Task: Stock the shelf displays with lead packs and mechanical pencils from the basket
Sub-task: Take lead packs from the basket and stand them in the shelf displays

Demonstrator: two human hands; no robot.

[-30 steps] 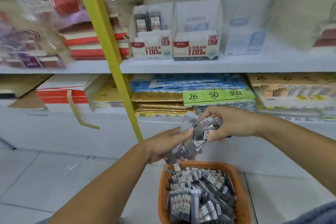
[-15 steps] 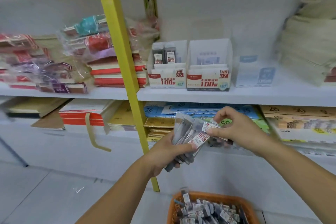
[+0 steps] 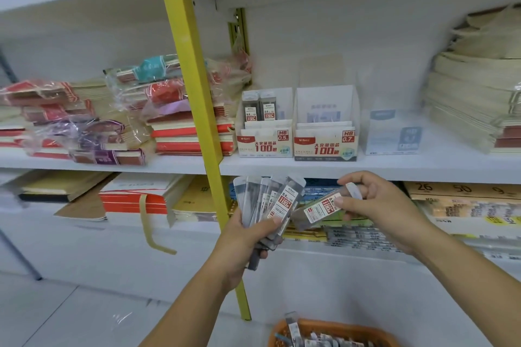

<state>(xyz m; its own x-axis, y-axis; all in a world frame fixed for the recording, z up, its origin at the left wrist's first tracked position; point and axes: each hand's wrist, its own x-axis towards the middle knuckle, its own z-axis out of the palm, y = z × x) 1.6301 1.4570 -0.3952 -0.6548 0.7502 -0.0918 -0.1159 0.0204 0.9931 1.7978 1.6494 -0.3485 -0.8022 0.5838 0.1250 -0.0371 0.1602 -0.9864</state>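
Gripping a fan of lead packs (image 3: 270, 200) in the left hand (image 3: 248, 236), thumb across their fronts, and pinching a single lead pack (image 3: 318, 210) in the right hand (image 3: 375, 205), just right of the fan, below the white shelf edge (image 3: 394, 170). Farther up, open room beside two standing packs in the HB 0.5 display box (image 3: 265, 145), with the HB 0.7 display box (image 3: 325, 148) touching its right side and a yellow upright (image 3: 194, 93) close on the left. Cut off at the near edge, an orange basket (image 3: 346, 328) of blurred packs.

The orange basket (image 3: 338, 325) is cut off by the bottom edge, most of its lead packs (image 3: 293, 330) out of sight. The left hand (image 3: 245, 241) hides the lower ends of the fanned packs (image 3: 270, 200); the right hand (image 3: 377, 205) covers one end of the single pack (image 3: 318, 210). Small print on the display boxes (image 3: 265, 145) is unreadable. The white box (image 3: 393, 132) farther right is blurred.
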